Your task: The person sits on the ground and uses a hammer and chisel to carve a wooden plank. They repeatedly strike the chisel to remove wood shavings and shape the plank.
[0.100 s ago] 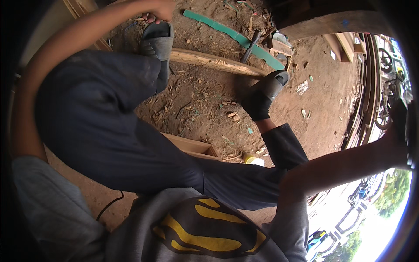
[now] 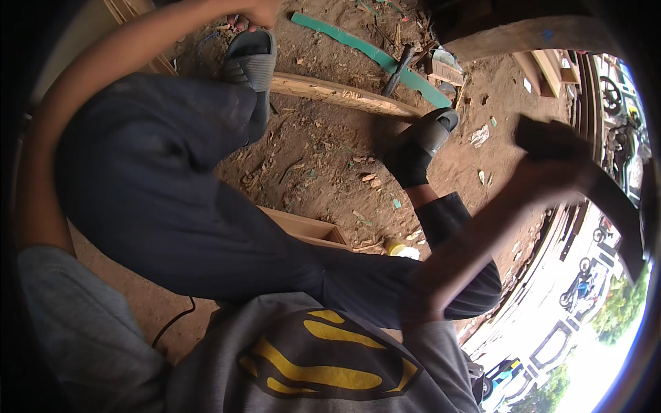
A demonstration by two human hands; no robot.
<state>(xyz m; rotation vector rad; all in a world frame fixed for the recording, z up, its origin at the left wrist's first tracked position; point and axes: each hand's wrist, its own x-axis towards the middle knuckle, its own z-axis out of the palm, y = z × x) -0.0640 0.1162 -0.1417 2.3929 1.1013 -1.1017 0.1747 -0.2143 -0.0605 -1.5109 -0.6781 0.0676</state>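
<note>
My left hand [image 2: 251, 14] is at the top beside the left grey slide sandal [image 2: 251, 65], fingers curled; what they hold is too small to make out. My right hand [image 2: 551, 172] is raised at the right, closed on a long dark tool [image 2: 613, 206], blurred by motion. A wooden plank [image 2: 330, 93] lies between my feet on the dirt, the right sandal [image 2: 430, 131] at its right end. Beyond it lie a green strip [image 2: 344, 41] and a dark bar-like piece [image 2: 399, 69] across that strip.
A heavy timber [image 2: 516, 38] overhangs top right, with wooden frames [image 2: 547, 72] below it. An open wooden box [image 2: 296, 227] and a yellow-white container [image 2: 403, 251] sit behind my legs. Long stacked boards [image 2: 585, 89] and motorbikes [image 2: 613, 96] are at right. A black cable [image 2: 175, 320] lies lower left.
My right hand and forearm have swung left and up from the right edge, bringing the dark tool into view. My left hand is nearly unmoved.
</note>
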